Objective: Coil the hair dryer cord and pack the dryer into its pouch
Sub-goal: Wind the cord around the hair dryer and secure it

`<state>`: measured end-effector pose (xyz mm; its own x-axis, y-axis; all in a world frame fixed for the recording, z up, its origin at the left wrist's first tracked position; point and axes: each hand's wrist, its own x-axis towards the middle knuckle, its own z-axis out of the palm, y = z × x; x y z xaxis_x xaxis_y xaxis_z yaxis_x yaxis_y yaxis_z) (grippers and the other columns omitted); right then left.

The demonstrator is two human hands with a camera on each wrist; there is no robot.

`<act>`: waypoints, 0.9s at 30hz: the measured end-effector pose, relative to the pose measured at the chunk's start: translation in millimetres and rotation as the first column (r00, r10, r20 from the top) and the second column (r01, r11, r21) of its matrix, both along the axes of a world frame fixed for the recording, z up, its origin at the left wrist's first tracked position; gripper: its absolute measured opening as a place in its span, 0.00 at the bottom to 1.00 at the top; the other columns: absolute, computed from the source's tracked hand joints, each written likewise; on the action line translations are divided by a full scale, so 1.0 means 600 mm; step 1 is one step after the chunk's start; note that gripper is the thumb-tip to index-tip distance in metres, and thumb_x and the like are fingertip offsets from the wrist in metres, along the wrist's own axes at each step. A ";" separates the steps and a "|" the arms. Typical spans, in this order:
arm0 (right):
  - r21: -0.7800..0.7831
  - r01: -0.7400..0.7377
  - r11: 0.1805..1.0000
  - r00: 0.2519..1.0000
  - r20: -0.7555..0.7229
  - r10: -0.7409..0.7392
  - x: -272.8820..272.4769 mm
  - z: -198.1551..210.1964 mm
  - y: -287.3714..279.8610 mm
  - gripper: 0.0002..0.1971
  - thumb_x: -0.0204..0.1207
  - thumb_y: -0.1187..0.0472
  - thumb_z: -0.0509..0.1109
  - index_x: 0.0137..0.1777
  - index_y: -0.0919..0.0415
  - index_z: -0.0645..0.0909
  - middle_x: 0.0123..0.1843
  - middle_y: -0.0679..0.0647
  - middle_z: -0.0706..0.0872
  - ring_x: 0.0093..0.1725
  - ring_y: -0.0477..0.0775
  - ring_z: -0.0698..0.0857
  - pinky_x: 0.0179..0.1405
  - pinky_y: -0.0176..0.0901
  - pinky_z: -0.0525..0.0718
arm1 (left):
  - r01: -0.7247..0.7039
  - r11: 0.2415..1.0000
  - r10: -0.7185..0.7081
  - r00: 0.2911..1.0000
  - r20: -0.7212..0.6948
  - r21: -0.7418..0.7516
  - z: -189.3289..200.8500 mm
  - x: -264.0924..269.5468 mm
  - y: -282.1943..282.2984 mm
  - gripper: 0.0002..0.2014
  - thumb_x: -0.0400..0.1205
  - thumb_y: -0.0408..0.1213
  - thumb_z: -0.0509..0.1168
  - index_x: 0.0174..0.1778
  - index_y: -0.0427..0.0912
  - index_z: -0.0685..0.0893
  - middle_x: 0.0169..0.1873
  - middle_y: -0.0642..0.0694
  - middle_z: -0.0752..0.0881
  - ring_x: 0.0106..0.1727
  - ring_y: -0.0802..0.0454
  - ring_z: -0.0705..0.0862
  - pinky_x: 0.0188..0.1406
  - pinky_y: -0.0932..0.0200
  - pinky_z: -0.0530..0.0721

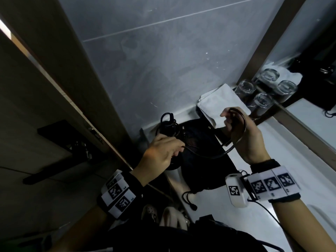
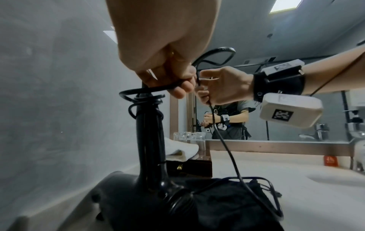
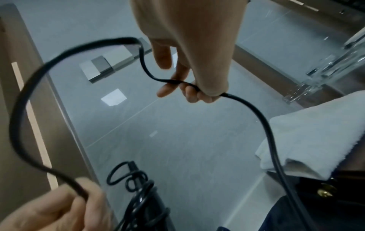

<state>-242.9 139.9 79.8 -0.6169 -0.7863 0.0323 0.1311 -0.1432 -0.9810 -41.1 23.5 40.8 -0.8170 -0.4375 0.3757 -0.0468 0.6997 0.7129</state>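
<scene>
The black hair dryer (image 1: 166,127) stands on the counter with its handle (image 2: 150,140) upright and several turns of cord wound round the handle's top. My left hand (image 1: 177,150) pinches the black cord (image 1: 209,157) just beside the handle. From there a loose loop runs to my right hand (image 1: 227,117), which grips the cord in curled fingers (image 3: 189,92) above the counter. The rest of the cord (image 2: 229,151) hangs down onto the black drawstring pouch (image 1: 200,170), which lies flat beside the dryer. The plug is not visible.
A folded white towel (image 1: 218,104) lies behind the pouch on a dark box (image 2: 189,167). Upturned glasses (image 1: 245,88) stand by the mirror frame. A grey tiled wall is close on the left. A basin (image 2: 339,179) and a tap (image 2: 320,131) lie to the right.
</scene>
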 end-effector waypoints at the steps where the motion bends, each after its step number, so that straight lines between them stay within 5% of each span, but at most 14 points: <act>1: -0.028 0.010 1.000 1.000 0.016 -0.009 -0.004 0.001 0.007 0.17 0.83 0.54 0.53 0.38 0.55 0.80 0.35 0.47 0.77 0.35 0.42 0.71 0.36 0.29 0.70 | -0.009 1.000 0.009 1.000 0.010 -0.018 0.003 0.006 -0.001 0.13 0.74 0.21 0.57 0.44 0.36 0.85 0.30 0.48 0.84 0.36 0.56 0.76 0.46 0.62 0.72; 5: -0.009 0.046 0.999 0.995 -0.085 -0.046 -0.022 -0.008 0.038 0.14 0.78 0.56 0.63 0.31 0.57 0.72 0.32 0.57 0.67 0.33 0.49 0.67 0.34 0.38 0.65 | -0.108 0.978 0.120 0.991 0.063 -0.179 0.005 0.030 -0.011 0.07 0.79 0.37 0.65 0.44 0.37 0.86 0.37 0.47 0.85 0.43 0.53 0.78 0.51 0.57 0.69; 9: 0.156 -0.043 0.987 0.943 -0.319 0.091 -0.030 -0.018 0.063 0.07 0.65 0.60 0.74 0.31 0.56 0.78 0.38 0.59 0.68 0.37 0.45 0.71 0.41 0.29 0.71 | -0.232 0.967 0.234 0.972 0.007 -0.108 0.023 0.046 -0.027 0.06 0.76 0.28 0.67 0.45 0.33 0.88 0.41 0.41 0.87 0.48 0.52 0.79 0.53 0.50 0.76; 14: 0.464 -0.114 0.879 0.812 -0.466 0.352 -0.014 -0.040 0.053 0.10 0.60 0.60 0.81 0.34 0.61 0.81 0.43 0.51 0.72 0.42 0.39 0.75 0.50 0.23 0.71 | -0.225 0.966 0.210 0.970 -0.121 -0.125 0.053 0.046 -0.047 0.09 0.74 0.15 0.65 0.42 0.29 0.89 0.37 0.36 0.87 0.41 0.40 0.84 0.42 0.46 0.82; 18: 0.670 -0.197 0.716 0.635 -0.469 0.614 0.014 -0.048 0.030 0.08 0.65 0.67 0.80 0.36 0.61 0.82 0.44 0.50 0.77 0.45 0.47 0.81 0.53 0.30 0.74 | -0.098 0.989 0.077 0.980 -0.182 -0.111 0.061 0.019 -0.046 0.12 0.81 0.26 0.60 0.39 0.29 0.88 0.35 0.37 0.87 0.39 0.42 0.82 0.42 0.54 0.79; 21: 0.726 -0.236 0.646 0.536 -0.458 0.710 0.034 -0.039 0.012 0.17 0.68 0.73 0.75 0.52 0.53 0.84 0.49 0.47 0.80 0.51 0.44 0.81 0.57 0.28 0.74 | -0.039 0.995 0.024 0.986 -0.167 -0.087 0.060 -0.007 -0.043 0.12 0.81 0.30 0.61 0.39 0.32 0.89 0.36 0.41 0.87 0.42 0.51 0.80 0.44 0.66 0.77; 24: 0.602 -0.372 0.707 0.596 -0.429 0.679 0.052 -0.016 -0.003 0.29 0.70 0.74 0.73 0.66 0.47 0.75 0.56 0.46 0.84 0.60 0.36 0.80 0.64 0.22 0.70 | 0.005 0.994 -0.020 0.989 -0.147 -0.107 0.058 -0.028 -0.037 0.08 0.77 0.24 0.65 0.43 0.34 0.89 0.36 0.43 0.87 0.43 0.59 0.80 0.44 0.73 0.76; 27: 0.445 -0.464 0.766 0.746 -0.269 0.609 0.067 0.012 -0.013 0.15 0.73 0.65 0.74 0.60 0.58 0.81 0.51 0.54 0.91 0.58 0.47 0.87 0.66 0.38 0.78 | -0.051 0.998 0.046 0.991 -0.126 -0.034 0.056 -0.048 -0.025 0.15 0.73 0.23 0.67 0.53 0.41 0.88 0.37 0.42 0.87 0.41 0.60 0.81 0.44 0.70 0.79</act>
<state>-202.8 131.8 86.8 -0.0801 -0.9844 -0.1566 -0.3041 0.1737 -0.9367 -69.8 8.6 74.3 -0.7405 -0.4594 0.4905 0.0063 0.7251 0.6886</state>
